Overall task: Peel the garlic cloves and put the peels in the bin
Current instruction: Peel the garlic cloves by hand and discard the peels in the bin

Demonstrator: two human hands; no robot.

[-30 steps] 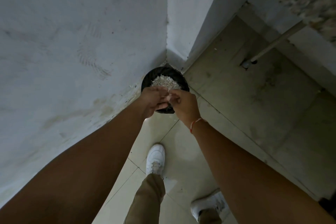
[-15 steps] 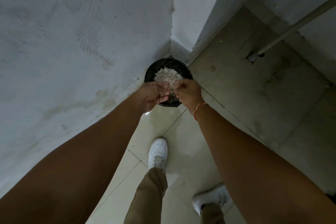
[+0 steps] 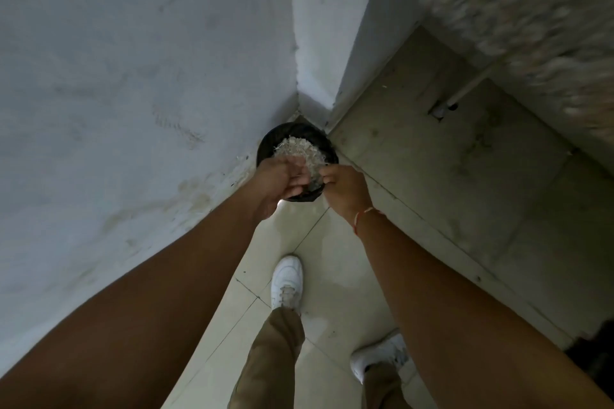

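1. A black bin (image 3: 265,148) stands on the floor, right in the corner where two white walls (image 3: 133,76) meet.
2. The bin is full of pale garlic peels (image 3: 297,149), heaped up to near its rim.
3. The person holds both hands out over the near side of the bin.
4. The left hand (image 3: 279,181) is cupped, palm up, with its fingers loosely bent. It is too blurry to tell if any peels lie in it.
5. The right hand (image 3: 344,184) is just beside the left one. Its fingers are curled in, and its fingertips (image 3: 324,173) are close to the left hand's fingers. Whether they pinch a peel cannot be seen.
6. A thin red thread (image 3: 363,217) is tied round the right wrist.
7. Below the arms are two white shoes (image 3: 287,279) and tan trousers (image 3: 275,352), standing on pale floor tiles (image 3: 335,262).
8. To the right, a speckled stone counter (image 3: 518,7) sticks out above a grey floor.
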